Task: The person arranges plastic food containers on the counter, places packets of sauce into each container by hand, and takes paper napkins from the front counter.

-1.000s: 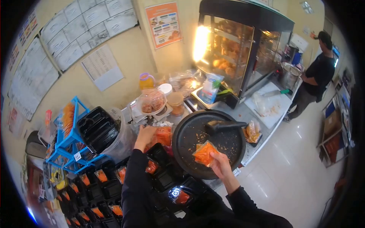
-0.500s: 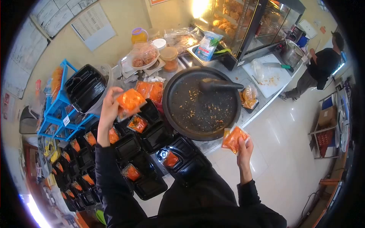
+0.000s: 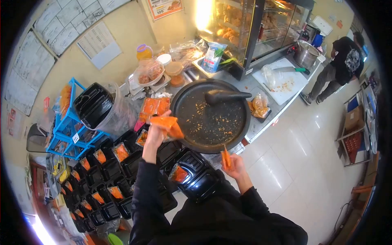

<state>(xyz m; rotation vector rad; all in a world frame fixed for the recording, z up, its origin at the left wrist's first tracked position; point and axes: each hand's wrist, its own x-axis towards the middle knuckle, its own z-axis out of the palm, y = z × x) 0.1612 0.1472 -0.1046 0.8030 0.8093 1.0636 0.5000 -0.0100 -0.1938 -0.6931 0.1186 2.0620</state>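
Note:
My left hand (image 3: pixel 152 139) is closed on orange sauce packets (image 3: pixel 167 123), over the left rim of a wide dark mortar (image 3: pixel 194 132). Below the mortar's front rim, my right hand (image 3: pixel 237 167) pinches another orange packet (image 3: pixel 226 157), seen nearly edge-on. Between the hands, nearest my body, lies an open black plastic food tray (image 3: pixel 200 179) with an orange packet (image 3: pixel 179 173) in its upper left part. More flat orange packets (image 3: pixel 154 107) lie just beyond my left hand. My left forearm hides some of the trays.
Rows of black trays (image 3: pixel 110 169), several bearing orange packets, spread to the left. A blue rack (image 3: pixel 65 136) stands behind them. A dark pestle (image 3: pixel 226 96) rests in the mortar. A knife (image 3: pixel 292 69) lies on a white cutting board (image 3: pixel 281 83). Another person (image 3: pixel 343 65) stands far right.
My left hand has moved right with its packets, toward the mortar. My right hand has come left and inward, its packet turning from face-on to edge-on. The person at far right has shifted and turned.

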